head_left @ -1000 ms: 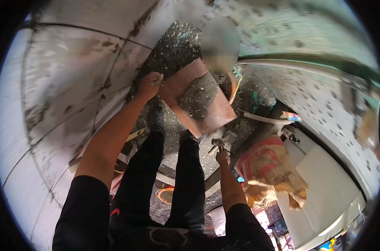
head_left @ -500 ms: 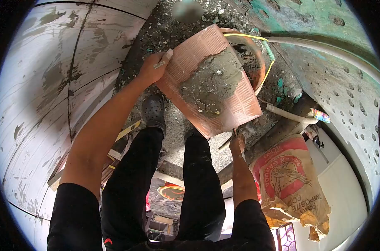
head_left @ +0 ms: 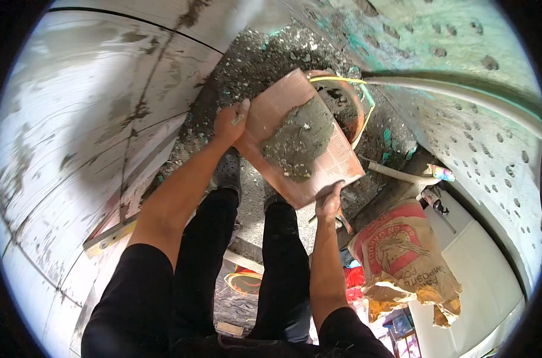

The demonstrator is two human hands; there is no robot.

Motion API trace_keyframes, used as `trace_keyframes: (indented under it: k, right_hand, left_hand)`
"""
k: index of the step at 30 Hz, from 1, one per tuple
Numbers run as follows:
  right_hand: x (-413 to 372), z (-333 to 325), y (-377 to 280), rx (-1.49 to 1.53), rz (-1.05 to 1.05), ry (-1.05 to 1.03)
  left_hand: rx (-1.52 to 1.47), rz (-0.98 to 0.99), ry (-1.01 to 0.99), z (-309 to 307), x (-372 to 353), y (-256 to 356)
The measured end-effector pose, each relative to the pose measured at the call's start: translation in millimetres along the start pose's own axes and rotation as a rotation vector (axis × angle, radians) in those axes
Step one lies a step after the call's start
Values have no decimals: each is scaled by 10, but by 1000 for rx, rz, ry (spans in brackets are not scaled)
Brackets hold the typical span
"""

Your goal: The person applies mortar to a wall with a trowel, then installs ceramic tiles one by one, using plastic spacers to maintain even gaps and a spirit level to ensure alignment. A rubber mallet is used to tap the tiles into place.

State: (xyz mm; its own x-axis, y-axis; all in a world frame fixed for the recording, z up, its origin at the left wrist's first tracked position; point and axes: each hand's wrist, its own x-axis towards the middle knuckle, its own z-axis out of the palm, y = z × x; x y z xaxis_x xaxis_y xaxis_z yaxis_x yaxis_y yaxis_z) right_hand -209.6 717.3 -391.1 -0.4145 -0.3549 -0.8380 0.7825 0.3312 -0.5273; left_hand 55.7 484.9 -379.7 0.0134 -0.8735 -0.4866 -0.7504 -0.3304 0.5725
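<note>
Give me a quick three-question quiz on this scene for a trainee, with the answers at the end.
1. True or false: the left hand grips one edge of the pinkish square ribbed tile.
2. What lies on the tile's upturned face? A) a patch of grey wet mortar B) white paint C) a folded cloth
3. Short answer: what stands on the ground just to the right of the right hand?

Key: 1 true. 2 A. 3 the torn red and tan paper sack.
</note>
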Motion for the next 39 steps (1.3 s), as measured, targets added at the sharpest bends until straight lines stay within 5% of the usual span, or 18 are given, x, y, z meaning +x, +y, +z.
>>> trace_keyframes:
  k: [2, 6, 8, 11, 14, 17, 20, 23, 26, 27, 30, 33, 36, 39]
  right_hand:
    - [-381, 167, -200, 63, -57, 76]
    - [-1554, 117, -870, -186, -102, -299]
    - [-2139, 214, -1200, -222, -179, -345]
    - [-3037, 587, -1974, -395, -225, -415]
    - [-3648, 752, -2616, -408, -268, -566]
    - [-4300, 1038, -3243, -260, -162, -669]
    - [-4742, 1330, -3715, -174, -248, -767]
    - [-5073, 1643, -4104, -160, -317, -818]
    - [-5474, 2047, -4414, -196, -384, -850]
    - [-5552, 2166, -4457, -198, -419, -859]
    - [-5346, 2459, -4594, -229, -380, -823]
    - [-5016, 2777, -4536, -188, -395, -779]
    - [-4889, 3086, -4539, -249, -455, -731]
    - [-4827, 3385, -4552, -305, -483, -680]
  left_hand:
    - [-17, -24, -25, -312, -240, 120]
    - [-112, 85, 121, -1054, -887, 296]
    - [-93, -5, -18, -1565, -1203, 493]
    - [-436, -8, 61, -2249, -1754, 871]
    - [-340, 201, 213, -2461, -1991, 443]
    - [-837, -273, -115, -3638, -2643, 1865]
    - [-804, 6, -276, -4177, -2738, 2144]
    - [-1165, 205, -312, -4259, -2694, 2215]
    - [-1985, 216, -521, -4243, -2963, 2702]
    - [-2057, 247, -504, -4164, -2971, 2834]
    - [-2118, 466, -472, -3742, -2497, 2848]
    - [-2176, 223, -130, -3560, -2090, 2941]
    - [-2124, 236, -256, -3522, -1738, 2933]
    - [-2141, 46, -182, -3641, -1501, 3015]
